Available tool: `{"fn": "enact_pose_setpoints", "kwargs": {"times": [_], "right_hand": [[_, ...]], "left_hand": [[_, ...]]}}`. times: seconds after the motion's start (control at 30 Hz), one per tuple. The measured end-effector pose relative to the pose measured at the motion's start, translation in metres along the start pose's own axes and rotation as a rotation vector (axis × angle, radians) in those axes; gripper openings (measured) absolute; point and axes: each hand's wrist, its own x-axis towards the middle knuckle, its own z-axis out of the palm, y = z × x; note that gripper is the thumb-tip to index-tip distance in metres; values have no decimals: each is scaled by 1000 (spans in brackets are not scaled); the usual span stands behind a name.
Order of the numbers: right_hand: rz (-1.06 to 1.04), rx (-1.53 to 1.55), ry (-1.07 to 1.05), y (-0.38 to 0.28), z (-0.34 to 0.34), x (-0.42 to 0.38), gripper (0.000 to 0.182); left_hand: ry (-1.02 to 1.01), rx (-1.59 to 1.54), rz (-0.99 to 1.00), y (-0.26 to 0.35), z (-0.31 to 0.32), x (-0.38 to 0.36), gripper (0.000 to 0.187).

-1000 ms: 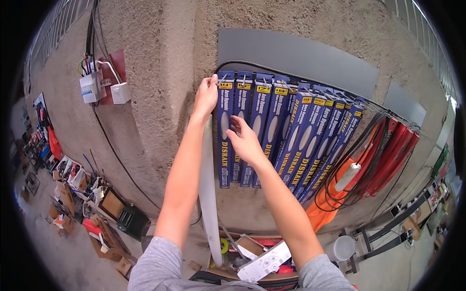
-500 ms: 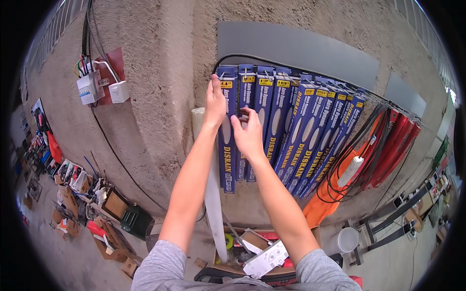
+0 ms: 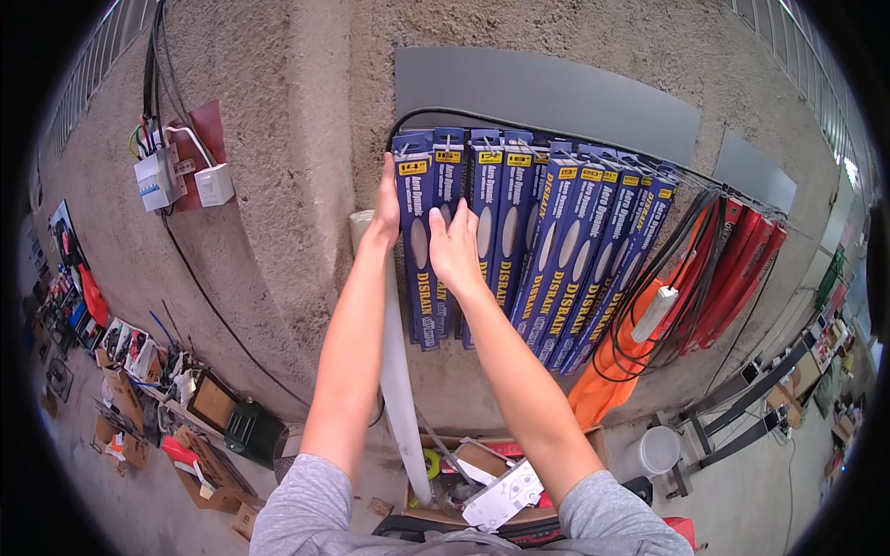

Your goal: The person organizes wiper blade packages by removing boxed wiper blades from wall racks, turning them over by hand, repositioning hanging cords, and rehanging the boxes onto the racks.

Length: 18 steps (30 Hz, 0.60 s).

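Observation:
Long blue wiper-blade boxes printed DISRAIN hang side by side from hooks on the wall. My left hand point(image 3: 383, 208) lies along the left edge of the box marked 14 point(image 3: 419, 241), fingers straight and pointing up. Just right of that box is my right hand point(image 3: 456, 248), its thumb apart from the stretched fingers. It overlaps the box marked 16 point(image 3: 450, 176) and reaches the edge of the box marked 17 point(image 3: 487, 190). Boxes with higher numbers, such as the one marked 19 point(image 3: 547, 250), hang farther right.
A white tube point(image 3: 400, 371) leans below my left hand. Black cables point(image 3: 640, 343) hang over orange cloth point(image 3: 598, 389), beside red packages point(image 3: 742, 278). An electrical box point(image 3: 159, 178) is on the wall at left. Below stand a carton point(image 3: 443, 511) of odds and ends and a white bucket point(image 3: 660, 450).
My left hand has moved off the front of the 14 box to its left edge, uncovering the label. My right hand's fingers have straightened. The view has shifted slightly right.

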Motion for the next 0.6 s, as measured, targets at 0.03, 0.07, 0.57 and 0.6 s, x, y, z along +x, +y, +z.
{"fn": "enact_pose_setpoints", "kwargs": {"times": [0.03,0.07,0.57,0.6], "right_hand": [[0,1,1,2,2,-2,79],[-32,-18,19,4,4,-5,78],[-180,-58,117,-9,-12,-52,74],[-200,-67,169,-7,-22,-55,73]], "left_hand": [[-7,-3,7,-1,0,1,67],[-5,20,2,4,7,-7,68],[144,101,54,20,16,-38,67],[236,168,84,26,18,-44,67]]}}
